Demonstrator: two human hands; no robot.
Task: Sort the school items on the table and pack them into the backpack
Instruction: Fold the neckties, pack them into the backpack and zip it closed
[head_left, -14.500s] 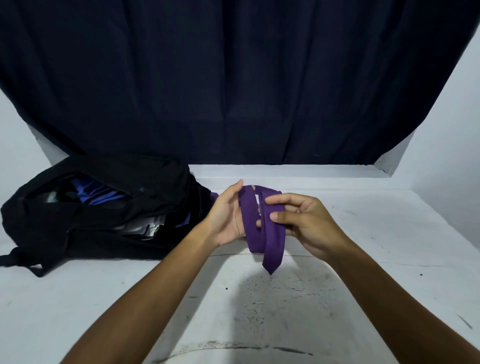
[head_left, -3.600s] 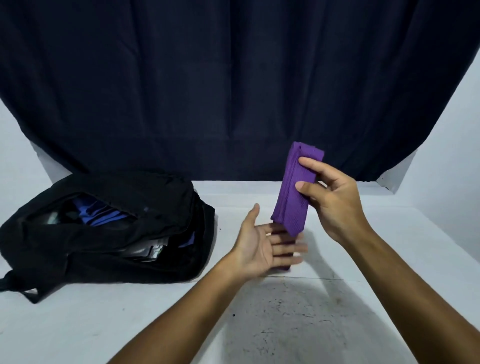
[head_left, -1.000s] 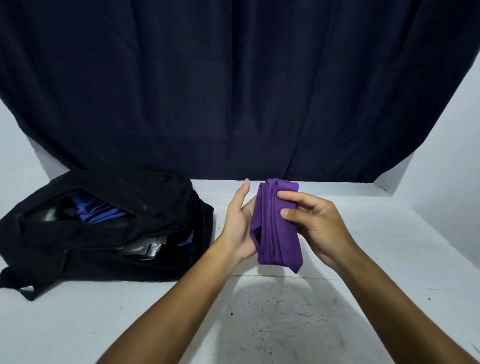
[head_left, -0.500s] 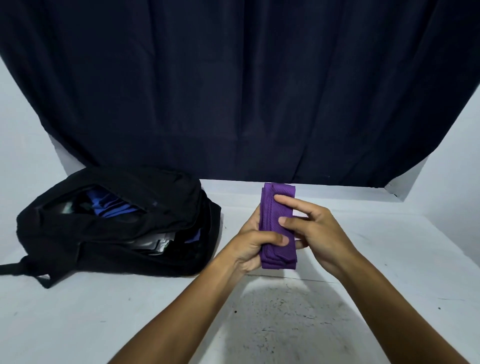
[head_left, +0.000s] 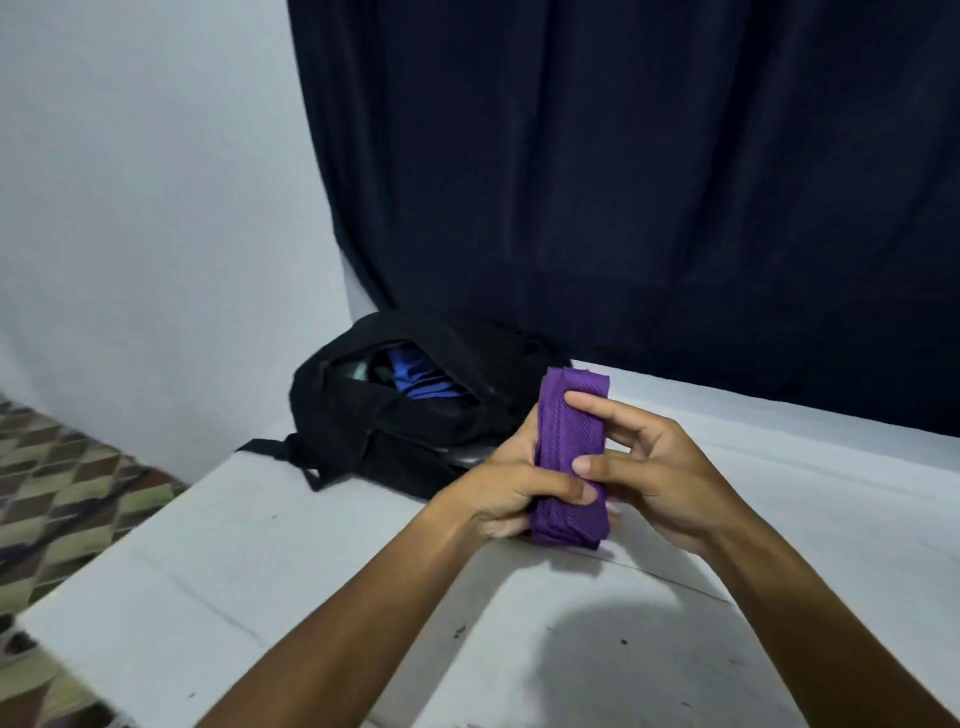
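A: Two hands on one tie (head_left: 571, 457), and that is the weak spot. The left hand (head_left: 511, 493) wraps its thumb across the lower part of the bundle, and the right hand (head_left: 654, 478) pinches it with fingers (head_left: 597, 410) curled over the front. I judge that if either lets go carelessly, the layers will spring loose.

B: Why would they?

A: It is only a stack of folds with nothing binding it. The cloth looks soft and ribbed, so the loops at the bottom could slide apart once it is held by one hand alone.

B: And the bag (head_left: 410, 410)?

A: It lies on the worktop (head_left: 311, 571) to the left of the hands, just beside them, its mouth open toward the camera. Blue stuff (head_left: 415, 379) already fills the opening. Pushing the tie in against that could snag an edge and unroll it, or leave it perched near the lip.

B: The bag itself safe?

A: It sits near the worktop's far left corner, with a strap (head_left: 270, 449) trailing close to the edge. A hard shove from the right might nudge it toward the drop to the patterned floor (head_left: 67, 493).

B: How does the tie look?

A: Purple, diagonal rib, folded into a narrow upright block held above the worktop, its top edges fairly even and rounded folds at the bottom.
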